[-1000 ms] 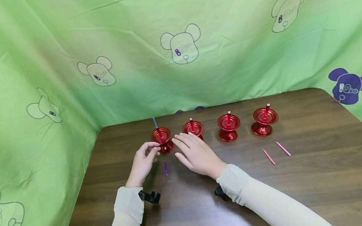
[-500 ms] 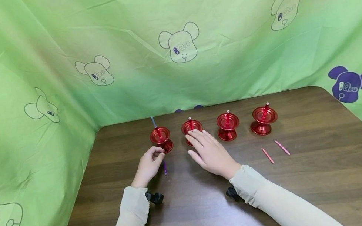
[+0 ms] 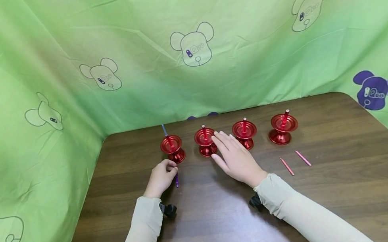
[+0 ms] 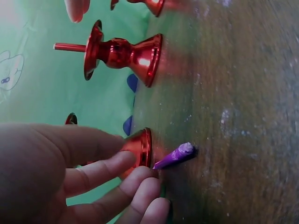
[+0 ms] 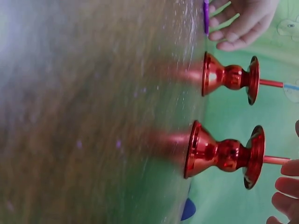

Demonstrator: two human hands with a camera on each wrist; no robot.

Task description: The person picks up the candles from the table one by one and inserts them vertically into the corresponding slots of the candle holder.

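Note:
My left hand [image 3: 161, 177] hovers low in front of the leftmost red candle holder [image 3: 176, 157], fingers loosely bent. Its fingertips are beside a purple candle [image 4: 174, 157] lying on the table; the left wrist view shows no grip on it. A thin blue candle [image 3: 164, 130] stands upright in that leftmost holder. With fingers extended, my right hand [image 3: 238, 160] is held above the table, between the second red candle holder [image 3: 202, 140] and the third [image 3: 244, 131], partly covering both. It holds nothing. These two holders carry no candle on their red tubes.
A fourth red candle holder [image 3: 280, 137] stands at the right end of the row. In front of it lie a coral candle [image 3: 287, 166] and a pink candle [image 3: 303, 158]. Green printed cloth [image 3: 147, 90] hangs along the back and sides of the wooden table [image 3: 212, 222].
My left hand has come back from the leftmost holder toward the purple candle. My right hand has shifted rightward, away from the second holder. The holders and candles have stayed in place.

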